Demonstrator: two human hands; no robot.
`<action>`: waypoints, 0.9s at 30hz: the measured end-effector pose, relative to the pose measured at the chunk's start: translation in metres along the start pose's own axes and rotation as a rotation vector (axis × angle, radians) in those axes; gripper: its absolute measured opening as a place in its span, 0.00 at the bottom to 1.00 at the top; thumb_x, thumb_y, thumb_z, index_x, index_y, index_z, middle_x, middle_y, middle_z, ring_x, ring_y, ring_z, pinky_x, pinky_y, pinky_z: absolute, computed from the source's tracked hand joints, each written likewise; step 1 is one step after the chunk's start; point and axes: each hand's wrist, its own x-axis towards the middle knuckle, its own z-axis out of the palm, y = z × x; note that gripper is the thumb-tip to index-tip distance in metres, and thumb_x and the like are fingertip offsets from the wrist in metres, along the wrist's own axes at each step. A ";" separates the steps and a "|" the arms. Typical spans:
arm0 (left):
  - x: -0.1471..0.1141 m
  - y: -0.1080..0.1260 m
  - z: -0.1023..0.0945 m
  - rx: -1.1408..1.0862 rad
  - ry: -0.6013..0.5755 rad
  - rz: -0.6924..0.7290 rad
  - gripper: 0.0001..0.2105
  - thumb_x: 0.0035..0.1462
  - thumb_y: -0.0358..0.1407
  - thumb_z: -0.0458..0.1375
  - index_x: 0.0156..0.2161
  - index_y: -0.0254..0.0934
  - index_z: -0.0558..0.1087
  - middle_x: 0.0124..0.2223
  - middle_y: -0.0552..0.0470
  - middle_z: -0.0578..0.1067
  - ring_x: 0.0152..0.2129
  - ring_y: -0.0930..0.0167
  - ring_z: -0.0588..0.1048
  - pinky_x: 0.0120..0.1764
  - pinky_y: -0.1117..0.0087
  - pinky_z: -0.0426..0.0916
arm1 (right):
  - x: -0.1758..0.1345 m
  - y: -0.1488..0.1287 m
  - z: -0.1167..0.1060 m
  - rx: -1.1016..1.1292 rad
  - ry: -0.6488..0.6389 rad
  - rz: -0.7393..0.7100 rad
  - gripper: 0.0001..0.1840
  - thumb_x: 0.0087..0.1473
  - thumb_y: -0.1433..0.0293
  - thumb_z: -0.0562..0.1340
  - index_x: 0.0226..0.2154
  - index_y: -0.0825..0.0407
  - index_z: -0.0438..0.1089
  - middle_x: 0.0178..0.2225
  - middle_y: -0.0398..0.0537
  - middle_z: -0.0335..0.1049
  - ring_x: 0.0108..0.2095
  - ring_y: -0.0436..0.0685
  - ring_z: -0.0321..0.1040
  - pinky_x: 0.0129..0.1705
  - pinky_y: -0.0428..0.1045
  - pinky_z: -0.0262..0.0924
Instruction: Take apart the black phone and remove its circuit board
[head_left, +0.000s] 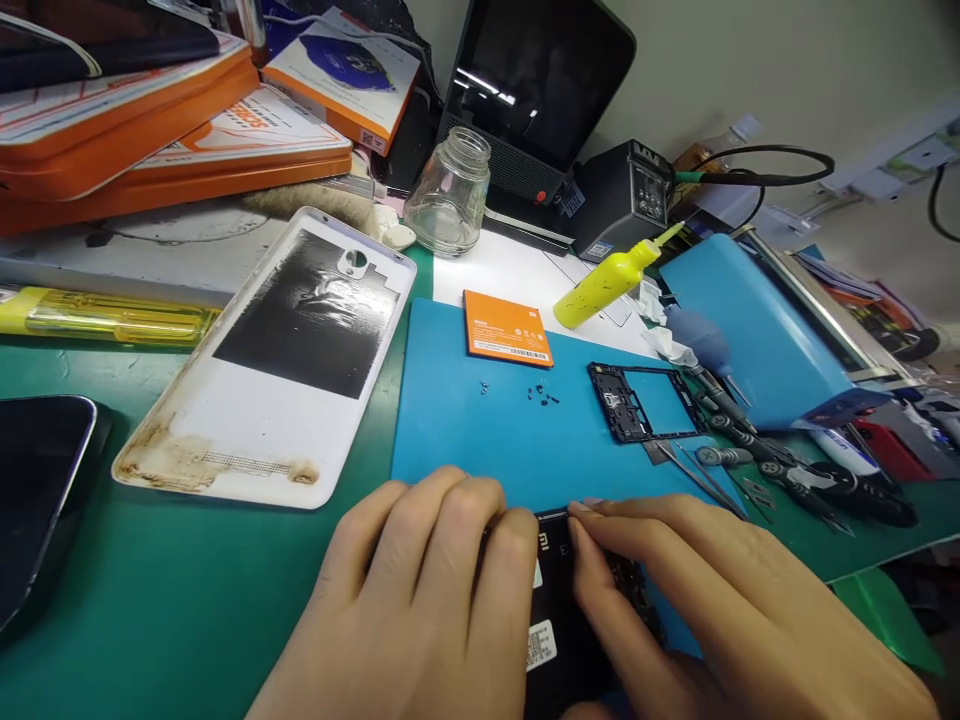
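Note:
A black phone body (pixel 559 600) with a white label lies at the front of the blue mat (pixel 480 450), partly covered by both hands. My left hand (pixel 427 590) is curled over its left side, fingers bent, the tips hidden behind it. My right hand (pixel 675 580) pinches the phone's top edge between thumb and fingers. Beyond them on the mat sit an orange battery (pixel 508 330), several tiny screws (pixel 541 395) and a black phone mid-frame (pixel 645 402). To the left a stained white back cover (pixel 285 370) rests inner side up.
A glass jar (pixel 450 195) and a yellow bottle (pixel 607 285) stand behind the mat. Screwdrivers and tweezers (pixel 701 475) crowd the right side. Orange boxes (pixel 172 170) are stacked at the back left, and a dark phone (pixel 45 490) lies at the left edge.

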 end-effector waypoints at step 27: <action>0.004 -0.004 -0.016 -0.122 -0.078 -0.004 0.29 0.69 0.63 0.61 0.59 0.41 0.73 0.52 0.48 0.81 0.50 0.56 0.79 0.50 0.53 0.71 | 0.012 0.042 -0.009 0.309 0.061 -0.011 0.09 0.73 0.69 0.64 0.51 0.44 0.78 0.49 0.44 0.83 0.49 0.57 0.81 0.52 0.52 0.74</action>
